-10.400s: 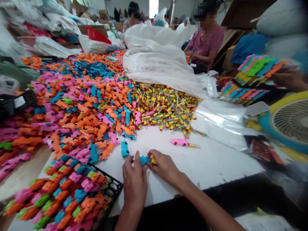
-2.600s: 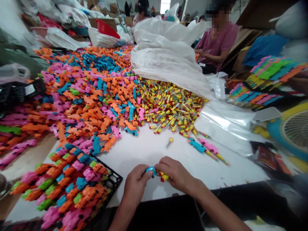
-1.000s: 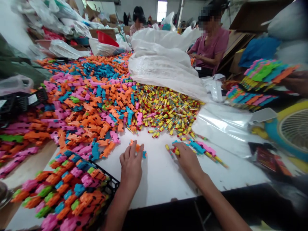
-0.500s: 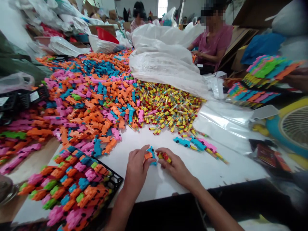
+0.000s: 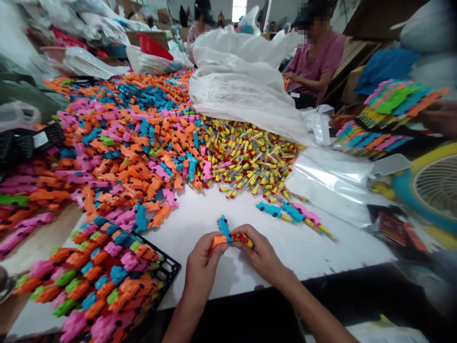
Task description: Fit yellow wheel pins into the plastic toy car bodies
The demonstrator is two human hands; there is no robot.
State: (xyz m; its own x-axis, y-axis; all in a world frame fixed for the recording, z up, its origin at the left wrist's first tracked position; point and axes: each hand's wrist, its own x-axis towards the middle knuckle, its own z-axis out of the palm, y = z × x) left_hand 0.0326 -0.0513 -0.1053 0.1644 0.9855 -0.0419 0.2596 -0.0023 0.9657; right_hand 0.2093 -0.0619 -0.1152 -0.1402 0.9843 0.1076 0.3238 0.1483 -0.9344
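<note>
My left hand (image 5: 200, 263) is closed on an orange toy car (image 5: 218, 241), and a blue toy car (image 5: 223, 226) sticks up between my two hands. Several yellow tubes with red ends (image 5: 243, 239) are bunched in the closed fingers of my right hand (image 5: 263, 253). The lower end of the blue car meets the tubes at my fingertips; whether they are joined cannot be seen. To the right on the white tabletop (image 5: 296, 252) lie blue toy cars (image 5: 270, 209) and a pink toy car (image 5: 307, 214), with yellow tubes at their ends.
A black tray (image 5: 172, 267) packed with toy cars stands at the left front. Behind it spreads a heap of toy cars (image 5: 132, 157), beside a pile of yellow tubes (image 5: 250, 159). Farther right are plastic bags (image 5: 332, 183) and a fan (image 5: 433, 188). Another person (image 5: 317, 62) sits behind.
My hands have come together, bringing the tubes against the blue car. The blue car now points up above my fingers, and more of it shows. The view has shifted slightly.
</note>
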